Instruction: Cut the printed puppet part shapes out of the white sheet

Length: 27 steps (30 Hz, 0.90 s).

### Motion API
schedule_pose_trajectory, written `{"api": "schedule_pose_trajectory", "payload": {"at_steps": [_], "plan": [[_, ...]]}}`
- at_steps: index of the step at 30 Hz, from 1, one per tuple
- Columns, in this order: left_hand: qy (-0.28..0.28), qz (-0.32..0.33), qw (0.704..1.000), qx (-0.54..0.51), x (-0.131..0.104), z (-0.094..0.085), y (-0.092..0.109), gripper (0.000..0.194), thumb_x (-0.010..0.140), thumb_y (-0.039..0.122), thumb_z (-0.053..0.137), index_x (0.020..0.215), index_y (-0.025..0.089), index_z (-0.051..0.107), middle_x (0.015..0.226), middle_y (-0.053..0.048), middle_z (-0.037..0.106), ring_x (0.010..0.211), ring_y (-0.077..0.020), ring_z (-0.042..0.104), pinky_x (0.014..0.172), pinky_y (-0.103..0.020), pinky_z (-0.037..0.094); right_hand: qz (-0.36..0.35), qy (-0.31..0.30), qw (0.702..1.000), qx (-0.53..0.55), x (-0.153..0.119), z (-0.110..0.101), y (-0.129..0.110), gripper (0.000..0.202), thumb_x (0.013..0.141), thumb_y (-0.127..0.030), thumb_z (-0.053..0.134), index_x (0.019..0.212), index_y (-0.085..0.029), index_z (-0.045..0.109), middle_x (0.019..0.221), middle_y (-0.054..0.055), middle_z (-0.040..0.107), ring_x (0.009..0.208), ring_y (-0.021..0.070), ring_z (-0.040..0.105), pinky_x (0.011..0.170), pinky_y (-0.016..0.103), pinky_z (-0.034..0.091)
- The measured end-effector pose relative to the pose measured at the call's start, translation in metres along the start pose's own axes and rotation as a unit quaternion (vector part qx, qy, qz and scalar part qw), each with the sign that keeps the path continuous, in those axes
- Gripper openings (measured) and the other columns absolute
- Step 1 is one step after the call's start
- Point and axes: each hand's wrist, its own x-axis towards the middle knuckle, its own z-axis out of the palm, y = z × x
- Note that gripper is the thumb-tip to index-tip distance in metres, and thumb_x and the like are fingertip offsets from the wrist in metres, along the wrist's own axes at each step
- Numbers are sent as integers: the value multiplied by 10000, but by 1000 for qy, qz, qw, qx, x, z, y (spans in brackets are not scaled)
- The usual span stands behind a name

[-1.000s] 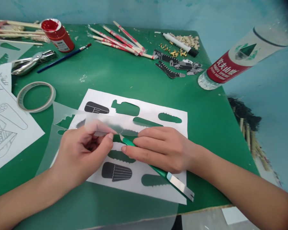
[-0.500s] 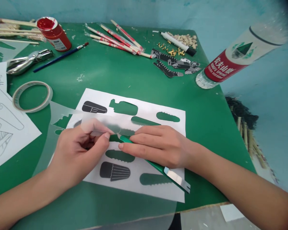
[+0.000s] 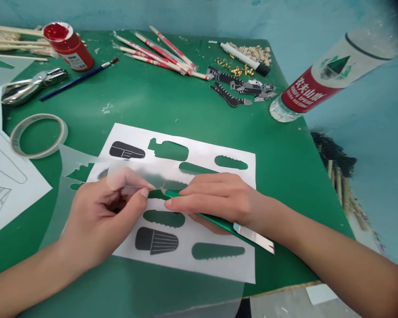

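My left hand (image 3: pixel 109 212) pinches a clear plastic sheet (image 3: pixel 55 207) between thumb and fingers, over a white sheet of paper (image 3: pixel 199 274) with cut-out holes and dark printed shapes. Closed around a green craft knife (image 3: pixel 215 222), my right hand (image 3: pixel 219 198) lies just right of my left hand. The knife's tip is close to my left fingertips, at the edge of the plastic. Its metal end sticks out below my right wrist. Part of the plastic bends up between the hands and blurs what lies beneath.
A tape roll (image 3: pixel 15 137) and drawn paper (image 3: pixel 6 190) lie left. Behind are an open red paint jar (image 3: pixel 74 55), a brush (image 3: pixel 79 79), a metal punch (image 3: pixel 35 86), wrapped sticks (image 3: pixel 159 53) and black cut pieces (image 3: pixel 232 90). A bottle (image 3: pixel 308 90) stands at the right edge.
The craft knife has turned in my right hand, so its metal end has swung up and right. My left hand has shifted slightly left and down in view.
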Motion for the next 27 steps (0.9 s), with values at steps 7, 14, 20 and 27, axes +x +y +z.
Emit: {"api": "schedule_pose_trajectory", "payload": {"at_steps": [7,14,20,27], "plan": [[-9,-1,1000,19,-3,-3,-7,99,887,277,615,846,227,691,431,107,518,349,-74,430,364,-174,330,-39,5,999,-26,0,5,3,270,1037,-17,521,1282,-41,631,966,81,768,846,154,635,752,289,535],[7,7,1000,29,0,0,1,127,871,299,594,797,226,667,410,104,504,325,-87,420,340,-194,329,-37,-4,999,-33,-1,3,4,291,1004,17,571,1280,-29,650,992,91,778,855,153,624,763,287,543],[9,15,999,40,-3,-1,-5,125,900,285,597,827,226,679,430,108,508,345,-74,430,357,-179,326,-16,-2,1000,0,-2,3,3,301,1014,19,554,1297,-41,639,1079,106,797,906,155,646,812,299,581],[23,44,998,30,-2,-2,-9,137,897,302,592,811,243,679,422,118,502,313,-70,411,321,-169,308,-22,-1,999,-26,-2,4,3,288,1044,-1,510,1299,-63,627,1049,98,795,896,154,658,797,303,583]]}}
